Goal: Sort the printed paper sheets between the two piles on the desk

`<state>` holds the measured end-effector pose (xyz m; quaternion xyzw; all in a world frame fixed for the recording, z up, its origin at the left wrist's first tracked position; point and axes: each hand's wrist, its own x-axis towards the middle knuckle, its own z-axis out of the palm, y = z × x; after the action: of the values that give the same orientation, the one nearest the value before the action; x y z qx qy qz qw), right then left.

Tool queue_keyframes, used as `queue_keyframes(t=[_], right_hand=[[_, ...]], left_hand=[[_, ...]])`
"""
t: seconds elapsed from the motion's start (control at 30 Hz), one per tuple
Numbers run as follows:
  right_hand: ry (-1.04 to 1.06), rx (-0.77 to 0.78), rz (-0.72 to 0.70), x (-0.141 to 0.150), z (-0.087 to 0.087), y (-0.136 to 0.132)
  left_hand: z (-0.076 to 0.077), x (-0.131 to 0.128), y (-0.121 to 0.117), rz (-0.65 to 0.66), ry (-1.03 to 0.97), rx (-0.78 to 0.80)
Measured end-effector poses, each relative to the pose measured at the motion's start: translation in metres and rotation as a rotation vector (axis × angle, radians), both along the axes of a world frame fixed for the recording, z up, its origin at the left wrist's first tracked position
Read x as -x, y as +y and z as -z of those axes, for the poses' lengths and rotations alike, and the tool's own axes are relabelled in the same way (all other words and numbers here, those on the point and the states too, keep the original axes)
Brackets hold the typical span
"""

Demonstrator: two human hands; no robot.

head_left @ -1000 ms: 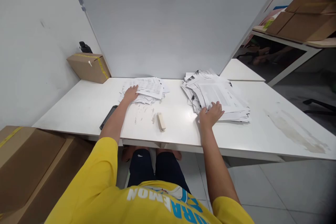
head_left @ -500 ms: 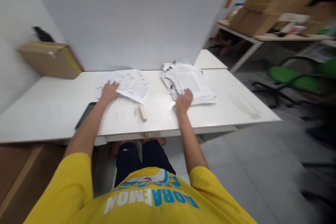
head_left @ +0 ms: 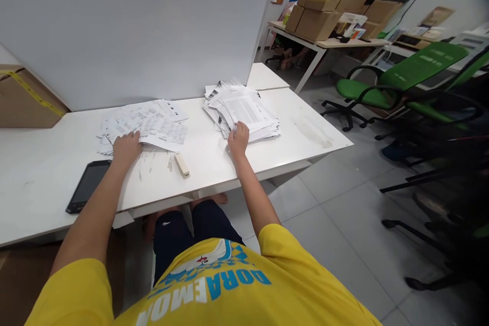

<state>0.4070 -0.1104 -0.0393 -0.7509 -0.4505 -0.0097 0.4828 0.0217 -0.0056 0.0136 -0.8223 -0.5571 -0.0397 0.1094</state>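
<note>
My left hand [head_left: 127, 150] rests on the near edge of a loose, spread-out pile of printed papers [head_left: 164, 130], its fingers stretched over the sheets. At the near left corner of a thicker, uneven paper stack [head_left: 248, 107], my right hand [head_left: 239, 137] has its fingers closed on the edge of a top sheet. How many sheets it grips cannot be made out. A small cream-coloured stapler-like block [head_left: 182, 165] lies between the hands, nearer the table's front edge. Beside my left forearm is a dark phone or tablet [head_left: 89, 186], lying flat and partly covered by the arm.
The white table [head_left: 214, 163] backs onto a tall grey-white panel [head_left: 153, 25]. A cardboard box [head_left: 28, 99] stands at the back left. Off to the right are green office chairs [head_left: 401, 79] and another table [head_left: 301, 43] bearing cardboard boxes [head_left: 319, 10].
The head view has turned right, so the table and papers sit further left in the picture. Both hands remain at their paper piles; the right hand still holds the stack's near left corner.
</note>
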Motion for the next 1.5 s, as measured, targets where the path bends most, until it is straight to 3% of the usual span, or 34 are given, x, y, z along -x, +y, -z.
queue_keyframes(t=[0.17,0.37,0.6,0.73,0.87,0.97,1.13,1.27,1.5], right_hand=[[0.027,-0.001,-0.074,0.038,-0.007,0.001],[0.133,0.251,-0.662,0.095,-0.016,0.015],[0.159,0.323,-0.894,0.120,-0.034,0.064],[-0.039,0.360,-0.897,0.123,-0.025,0.086],[-0.183,0.407,-0.796,0.116,-0.008,0.095],[-0.235,0.436,-0.796,0.110,-0.001,0.099],[-0.279,0.417,-0.818,0.104,0.002,0.102],[-0.254,0.417,-0.790,0.101,0.005,0.097],[-0.363,0.358,-1.013,0.104,0.008,0.088]], left_hand=[[0.001,-0.020,-0.016,-0.026,-0.121,-0.078],[0.018,-0.056,-0.030,-0.099,-0.272,-0.107],[0.032,-0.046,-0.024,-0.160,-0.301,-0.102],[0.033,-0.044,-0.023,-0.076,-0.306,-0.107],[0.035,-0.045,-0.026,0.024,-0.358,-0.159],[0.036,-0.046,-0.028,0.078,-0.350,-0.170],[0.038,-0.042,-0.029,0.008,-0.317,-0.186],[0.039,-0.038,-0.030,-0.020,-0.296,-0.092],[0.050,-0.025,-0.028,0.001,-0.324,-0.065]])
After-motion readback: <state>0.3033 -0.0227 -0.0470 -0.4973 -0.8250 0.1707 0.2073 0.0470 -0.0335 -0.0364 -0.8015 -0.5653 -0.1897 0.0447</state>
